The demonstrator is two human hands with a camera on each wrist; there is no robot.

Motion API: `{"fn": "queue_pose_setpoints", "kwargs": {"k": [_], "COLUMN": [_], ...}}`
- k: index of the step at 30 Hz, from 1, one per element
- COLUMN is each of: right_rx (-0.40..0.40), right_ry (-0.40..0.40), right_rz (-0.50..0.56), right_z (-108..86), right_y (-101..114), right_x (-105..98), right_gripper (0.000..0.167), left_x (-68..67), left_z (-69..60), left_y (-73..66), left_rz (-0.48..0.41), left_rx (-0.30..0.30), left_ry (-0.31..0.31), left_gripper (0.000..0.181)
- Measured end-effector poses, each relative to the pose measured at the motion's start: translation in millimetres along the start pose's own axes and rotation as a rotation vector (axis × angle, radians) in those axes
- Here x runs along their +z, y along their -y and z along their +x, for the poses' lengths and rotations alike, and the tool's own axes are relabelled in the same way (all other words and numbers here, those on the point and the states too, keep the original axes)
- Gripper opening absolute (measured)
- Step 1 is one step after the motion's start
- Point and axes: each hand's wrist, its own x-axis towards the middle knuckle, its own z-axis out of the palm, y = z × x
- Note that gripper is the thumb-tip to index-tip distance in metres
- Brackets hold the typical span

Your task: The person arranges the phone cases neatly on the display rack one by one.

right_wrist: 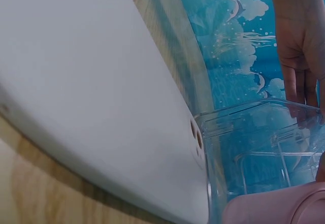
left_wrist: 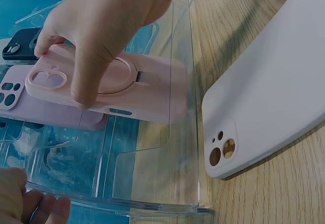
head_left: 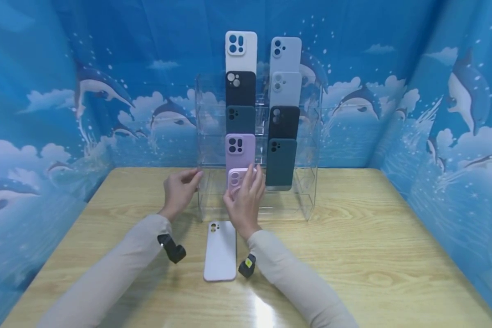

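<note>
My right hand [head_left: 246, 207] grips a pink phone case [left_wrist: 157, 89] by its upper sides, thumb on one edge and fingers on the other. The case has a ring on its back and stands in the lowest front tier of a clear tiered rack [head_left: 276, 212]. In the left wrist view a lilac phone case [left_wrist: 51, 104] is partly behind it. My left hand [head_left: 178, 193] pinches the rack's left side edge between thumb and fingers. A white phone case [head_left: 220, 255] lies flat on the table in front of the rack.
Left column, upward: the lilac, a dark teal case [head_left: 241, 120], a black case [head_left: 241, 93] and a white case [head_left: 248, 64]. Right column: a teal case [head_left: 281, 166], a black case [head_left: 284, 125] and pale blue cases [head_left: 289, 89]. A dolphin-print curtain [head_left: 156, 36] surrounds the table [head_left: 352, 237].
</note>
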Motion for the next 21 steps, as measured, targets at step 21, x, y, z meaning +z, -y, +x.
{"fn": "queue_pose_setpoints", "kwargs": {"k": [21], "right_rx": [0.021], "right_ry": [0.022], "right_rz": [-0.088], "right_z": [-5.0], "right_y": [5.0], "right_x": [4.3], "right_gripper": [0.101], "left_x": [1.1], "left_z": [1.5], "left_y": [-0.5], "left_rz": [-0.012], "left_rx": [-0.010], "left_ry": [-0.012], "left_gripper": [0.030]}}
